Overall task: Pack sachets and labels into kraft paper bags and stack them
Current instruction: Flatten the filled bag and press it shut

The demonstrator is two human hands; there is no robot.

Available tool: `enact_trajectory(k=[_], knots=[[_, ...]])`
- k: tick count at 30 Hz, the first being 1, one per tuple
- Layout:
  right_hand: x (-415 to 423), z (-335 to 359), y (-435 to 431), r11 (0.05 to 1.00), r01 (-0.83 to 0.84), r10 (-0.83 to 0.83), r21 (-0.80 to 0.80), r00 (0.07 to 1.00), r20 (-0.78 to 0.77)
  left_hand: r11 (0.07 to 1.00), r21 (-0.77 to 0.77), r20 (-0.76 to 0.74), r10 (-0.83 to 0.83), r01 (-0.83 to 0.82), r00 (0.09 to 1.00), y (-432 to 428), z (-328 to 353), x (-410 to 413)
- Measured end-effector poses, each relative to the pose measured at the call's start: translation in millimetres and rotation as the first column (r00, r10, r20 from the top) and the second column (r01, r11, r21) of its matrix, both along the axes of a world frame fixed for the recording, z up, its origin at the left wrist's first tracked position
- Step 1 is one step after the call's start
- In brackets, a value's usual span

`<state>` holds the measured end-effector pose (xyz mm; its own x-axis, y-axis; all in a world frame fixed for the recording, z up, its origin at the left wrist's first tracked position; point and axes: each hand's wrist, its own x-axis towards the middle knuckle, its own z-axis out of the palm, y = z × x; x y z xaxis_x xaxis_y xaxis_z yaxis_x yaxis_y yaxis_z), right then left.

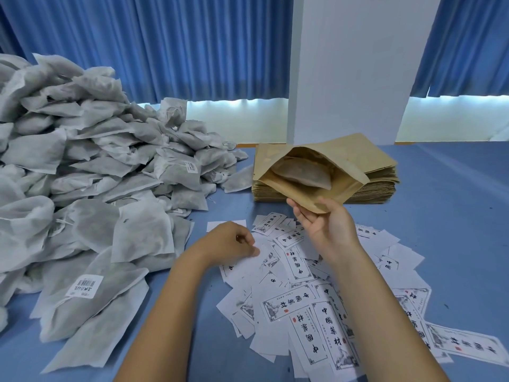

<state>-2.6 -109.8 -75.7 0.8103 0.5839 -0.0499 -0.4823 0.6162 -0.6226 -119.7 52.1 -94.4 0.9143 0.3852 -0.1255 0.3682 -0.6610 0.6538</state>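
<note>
Mid-cycle on one bag. The right hand (327, 230) holds up an open kraft paper bag (345, 161) over the flat stack of empty bags (381, 188), fingers and thumb curled round its near edge, mouth facing the camera. One sachet (303, 172) already sits inside, so the sachet step looks done for this bag. The left hand (234, 244) is down on the scattered labels (303, 307), fingers curled, thumb and fingertips closing on one blank-side-up label (264, 260). It looks like a pinch, but whether the label is lifted is hard to tell. The label is not in the bag yet. No stack of packed bags is in view, so I can't count finished ones. A big sachet pile (96, 161) on the left, many labels and a thick stack of empty bags suggest most of the job is left.
</note>
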Motion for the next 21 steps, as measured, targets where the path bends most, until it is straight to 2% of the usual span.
enact_trajectory(k=[3,8,13,18,19,21], knots=[[0.9,1.1,0.4,1.0,0.004,-0.004,0.029,1.0,0.003,0.999,0.048,0.037,-0.023,0.021,0.999,-0.6,0.5,0.4],[4.2,1.6,-4.0,0.998,0.006,-0.01,0.063,0.998,0.057,0.999,0.034,0.149,-0.043,0.038,0.988,-2.3,0.4,2.6],[6.2,2.5,-5.5,0.998,0.001,-0.006,0.059,0.997,0.083,0.993,0.116,0.372,-0.071,0.029,0.925,-7.2,5.2,1.3],[5.0,1.9,-4.6,1.0,0.026,-0.025,-0.011,0.992,0.121,0.986,0.165,0.637,-0.096,-0.014,0.765,-16.0,8.2,-1.1],[4.3,1.4,-4.1,0.999,0.035,-0.03,-0.039,0.991,0.127,0.971,0.234,0.686,-0.135,-0.041,0.715,-20.4,9.0,-0.9],[3.1,0.9,-1.9,0.995,0.05,-0.04,-0.087,0.993,0.113,0.903,0.41,0.782,-0.276,-0.128,0.559,-31.9,14.7,1.8]])
